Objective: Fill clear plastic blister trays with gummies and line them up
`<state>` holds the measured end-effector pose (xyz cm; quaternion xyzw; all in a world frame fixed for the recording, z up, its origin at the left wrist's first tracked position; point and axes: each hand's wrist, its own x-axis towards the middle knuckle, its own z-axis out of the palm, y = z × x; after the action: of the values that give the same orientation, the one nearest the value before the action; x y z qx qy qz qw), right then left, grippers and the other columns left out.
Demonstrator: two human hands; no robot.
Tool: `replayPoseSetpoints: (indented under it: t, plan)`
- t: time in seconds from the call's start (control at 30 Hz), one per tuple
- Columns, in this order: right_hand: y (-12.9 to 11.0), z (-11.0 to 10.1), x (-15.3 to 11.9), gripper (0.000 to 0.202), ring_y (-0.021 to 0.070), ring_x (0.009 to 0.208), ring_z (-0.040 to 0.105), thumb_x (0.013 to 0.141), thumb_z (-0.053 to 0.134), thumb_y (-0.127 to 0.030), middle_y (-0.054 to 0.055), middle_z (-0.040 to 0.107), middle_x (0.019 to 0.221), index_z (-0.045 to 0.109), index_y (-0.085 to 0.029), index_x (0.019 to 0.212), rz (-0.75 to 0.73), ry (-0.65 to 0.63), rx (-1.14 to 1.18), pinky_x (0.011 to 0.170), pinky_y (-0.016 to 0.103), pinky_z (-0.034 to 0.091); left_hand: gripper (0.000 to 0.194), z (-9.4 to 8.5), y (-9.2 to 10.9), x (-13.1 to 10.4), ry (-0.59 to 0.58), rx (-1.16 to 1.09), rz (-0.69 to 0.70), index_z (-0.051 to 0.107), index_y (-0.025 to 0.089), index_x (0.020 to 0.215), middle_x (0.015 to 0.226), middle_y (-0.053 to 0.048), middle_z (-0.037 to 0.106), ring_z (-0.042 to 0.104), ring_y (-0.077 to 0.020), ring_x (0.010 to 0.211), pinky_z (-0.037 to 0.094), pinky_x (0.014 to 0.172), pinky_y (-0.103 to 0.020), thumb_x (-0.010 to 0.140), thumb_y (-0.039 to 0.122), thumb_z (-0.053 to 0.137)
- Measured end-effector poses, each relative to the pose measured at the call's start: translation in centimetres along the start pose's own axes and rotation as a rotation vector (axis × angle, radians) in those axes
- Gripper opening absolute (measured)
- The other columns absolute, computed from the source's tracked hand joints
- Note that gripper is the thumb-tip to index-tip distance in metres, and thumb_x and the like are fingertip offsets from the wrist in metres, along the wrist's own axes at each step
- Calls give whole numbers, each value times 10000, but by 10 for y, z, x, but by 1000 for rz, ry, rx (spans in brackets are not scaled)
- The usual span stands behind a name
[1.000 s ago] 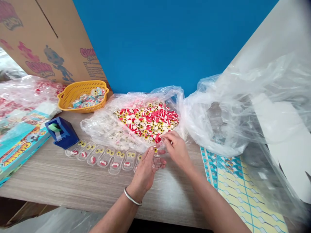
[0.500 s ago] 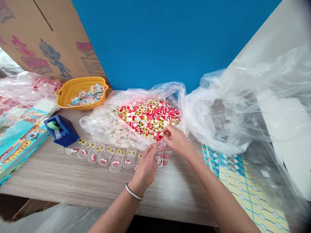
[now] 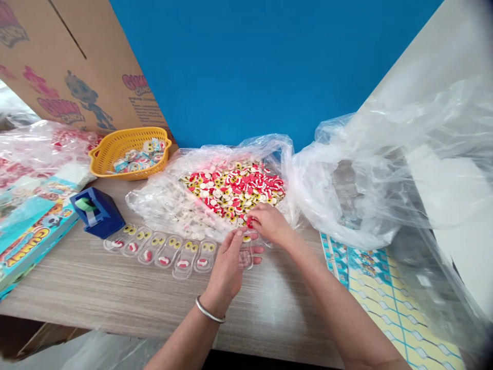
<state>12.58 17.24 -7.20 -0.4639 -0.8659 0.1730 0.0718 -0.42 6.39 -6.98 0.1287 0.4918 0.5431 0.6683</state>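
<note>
My left hand (image 3: 230, 262), with a bracelet at the wrist, holds a clear plastic blister tray (image 3: 245, 257) between thumb and fingers. A yellow eye-shaped gummy shows in the upper part of that tray. Just above it, my right hand (image 3: 268, 222) pinches a small red gummy (image 3: 249, 223). Behind both hands, an open clear bag holds a heap of gummies (image 3: 239, 187), red-and-white mouth shapes and yellow eyes. Left of my left hand, several filled blister trays (image 3: 164, 252) lie in a row, each with yellow eyes and a red-and-white mouth.
A blue tape dispenser (image 3: 98, 211) stands left of the row. Behind it is a yellow basket (image 3: 129, 134) with small wrapped packets. A turquoise box (image 3: 36, 241) lies far left; printed sheets (image 3: 396, 293) and crumpled plastic bags (image 3: 346, 180) are at right.
My right hand has moved from the edge of the gummy heap slightly left to just above the held tray, now with a red gummy in its fingers. The left hand keeps hold of the tray.
</note>
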Motion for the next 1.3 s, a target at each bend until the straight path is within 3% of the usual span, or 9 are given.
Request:
replayPoseSetpoints:
  t: [0.07,0.2,0.37,0.5,0.7,0.8,0.93,1.07,1.3]
  plan:
    - [2,8,8,206,215,975,606,927,583,-171,77,677,1051,771,-227,992,-41,-49,-72,862,306,427,491,-3,1,2,5,14,7,598,179,1113,1087,-108,719,734,-195,716,532,565,-269,747,438,799]
    - [6,17,11,217,209,989,606,938,552,-167,88,675,1065,767,-194,949,-4,18,-4,890,304,432,458,-8,-1,5,-1,10,4,583,179,1101,1063,-93,719,729,-191,709,545,580,-281,745,376,793]
    - [13,15,7,255,168,913,625,900,496,-89,55,708,959,731,-175,953,68,193,313,867,277,451,414,-9,-2,3,-14,-8,4,586,183,1126,1090,-103,718,734,-197,731,557,613,-297,793,364,753]
    - [11,10,-8,186,157,771,621,897,534,-205,13,718,864,710,-197,958,118,320,614,752,276,471,419,-7,-3,-1,-24,3,14,589,191,1099,1112,-101,718,726,-182,726,555,620,-292,760,330,793]
    - [-6,0,-49,174,139,672,596,857,621,-346,-3,684,787,672,-201,938,181,240,1015,626,254,466,410,-5,-4,-7,-36,-27,16,622,188,1111,1131,-100,712,726,-196,768,568,650,-309,781,378,775]
    - [-23,-4,-74,114,144,735,621,892,575,-258,0,699,832,673,-210,923,72,128,969,684,264,483,365,-4,-5,-11,-86,-81,-4,653,179,1110,1078,-96,720,716,-201,797,562,663,-305,818,391,709]
    - [-46,-3,-99,187,151,791,628,920,519,-118,-2,698,874,670,-225,902,-53,34,645,737,274,465,286,0,-9,-17,-128,-91,-10,694,154,1025,996,-85,730,680,-169,814,528,669,-246,801,332,695]
    - [-55,4,-111,193,183,897,626,952,517,-114,53,662,987,681,-208,912,-107,106,409,800,302,476,263,4,-11,-24,-119,-64,-12,708,155,974,949,-63,718,633,-128,731,483,595,-208,775,327,716]
    - [-52,14,-132,229,191,1016,636,964,531,-120,66,646,1057,687,-230,1089,-113,262,490,894,315,510,278,3,-13,-32,-162,-60,-47,696,153,984,1033,-101,731,652,-149,755,495,588,-223,791,353,707]
